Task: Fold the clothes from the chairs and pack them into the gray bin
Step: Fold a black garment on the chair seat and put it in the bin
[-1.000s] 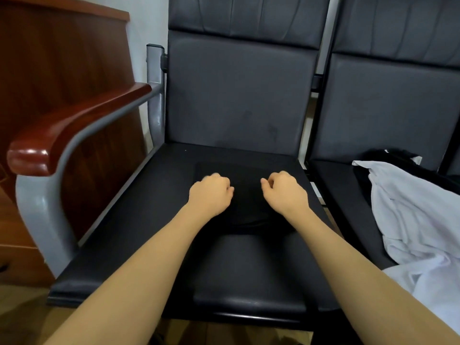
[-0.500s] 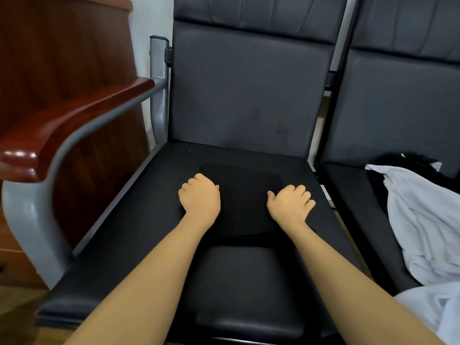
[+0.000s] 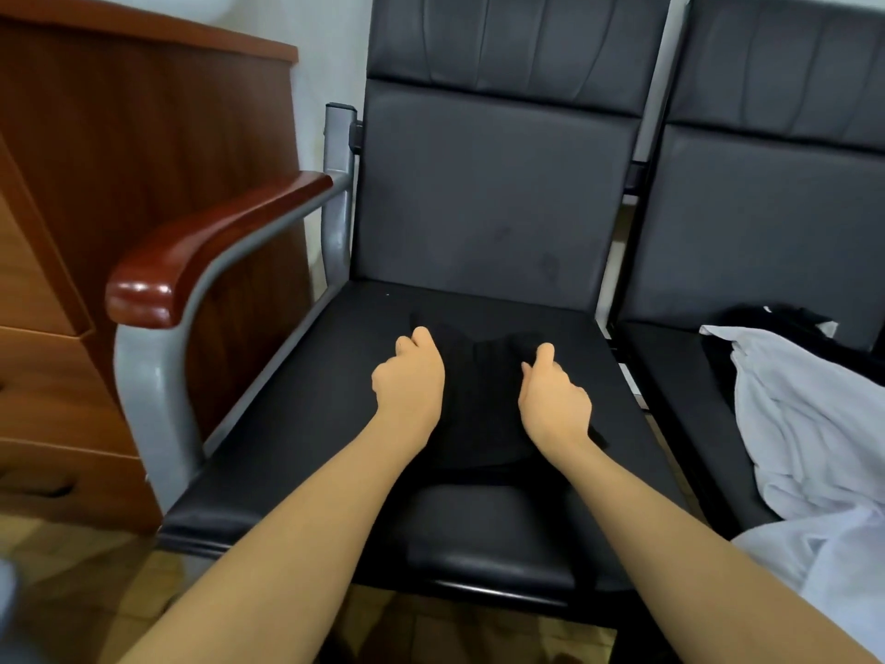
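The setting is an office or waiting area. Two black padded seats are joined side by side on one frame, in the manner of reception or lobby beam seating. The left seat ends in a grey metal arm support capped with a glossy red-brown wooden armrest. A wood-veneer cabinet with drawer fronts stands just beside the armrest, against a plain light wall. The floor has a yellow-brown tiled pattern. White clothing lies heaped on the right seat.

Two chairs, two hands, one white garment.
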`<state>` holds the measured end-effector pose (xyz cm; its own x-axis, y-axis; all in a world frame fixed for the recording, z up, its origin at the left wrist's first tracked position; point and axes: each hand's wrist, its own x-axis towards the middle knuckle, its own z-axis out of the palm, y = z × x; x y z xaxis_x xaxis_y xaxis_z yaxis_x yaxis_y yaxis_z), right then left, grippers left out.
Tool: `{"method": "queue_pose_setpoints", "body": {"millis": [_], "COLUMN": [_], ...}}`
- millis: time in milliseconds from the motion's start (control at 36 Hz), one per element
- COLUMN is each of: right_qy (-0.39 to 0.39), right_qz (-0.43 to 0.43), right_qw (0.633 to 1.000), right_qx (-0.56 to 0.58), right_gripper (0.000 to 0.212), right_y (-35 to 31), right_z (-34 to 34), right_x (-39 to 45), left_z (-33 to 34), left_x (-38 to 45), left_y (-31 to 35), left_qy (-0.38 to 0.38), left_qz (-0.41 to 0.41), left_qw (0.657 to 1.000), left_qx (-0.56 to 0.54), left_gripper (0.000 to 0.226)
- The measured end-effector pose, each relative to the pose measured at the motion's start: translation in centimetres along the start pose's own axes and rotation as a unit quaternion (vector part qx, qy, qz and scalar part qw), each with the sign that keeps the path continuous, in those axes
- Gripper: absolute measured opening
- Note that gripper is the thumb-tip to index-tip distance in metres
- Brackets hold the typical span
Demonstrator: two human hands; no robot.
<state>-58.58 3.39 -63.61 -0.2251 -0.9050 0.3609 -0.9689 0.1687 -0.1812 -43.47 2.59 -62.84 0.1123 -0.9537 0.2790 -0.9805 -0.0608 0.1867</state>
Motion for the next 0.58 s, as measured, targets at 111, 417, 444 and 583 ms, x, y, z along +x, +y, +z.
{"method": "queue_pose_setpoints", "body": {"millis": [111, 417, 444, 583], "right_qy": [0.057, 0.257, 0.265, 0.281], "right_qz": [-0.022, -0.144, -0.162, -0.254], "right_qw": [0.998, 0.951, 0.946, 0.915], "right_qx": [0.02, 0.095, 0.097, 0.138], "right_gripper": [0.031, 0.032, 0.033, 0.027], "right_y": [-1.4, -10.1, -11.2, -17.0], "right_z": [-1.0, -6.1, -6.7, -8.0], "right_x": [-1.1, -3.7, -4.2, -6.9], "left_z": [-3.0, -10.1, -10.5, -12.7], "left_x": [-1.4, -4.8, -5.5, -8.6], "left_y": [-1.1, -8.5, -9.6, -15.6], "left_qy": [0.035, 0.22, 0.221, 0.268], "left_qz": [0.006, -0.083, -0.085, -0.128], "left_qw": [0.998, 0.965, 0.964, 0.946], "left_qx": [0.042, 0.118, 0.121, 0.131], "left_gripper": [0.053, 0.06, 0.056, 0.027]}}
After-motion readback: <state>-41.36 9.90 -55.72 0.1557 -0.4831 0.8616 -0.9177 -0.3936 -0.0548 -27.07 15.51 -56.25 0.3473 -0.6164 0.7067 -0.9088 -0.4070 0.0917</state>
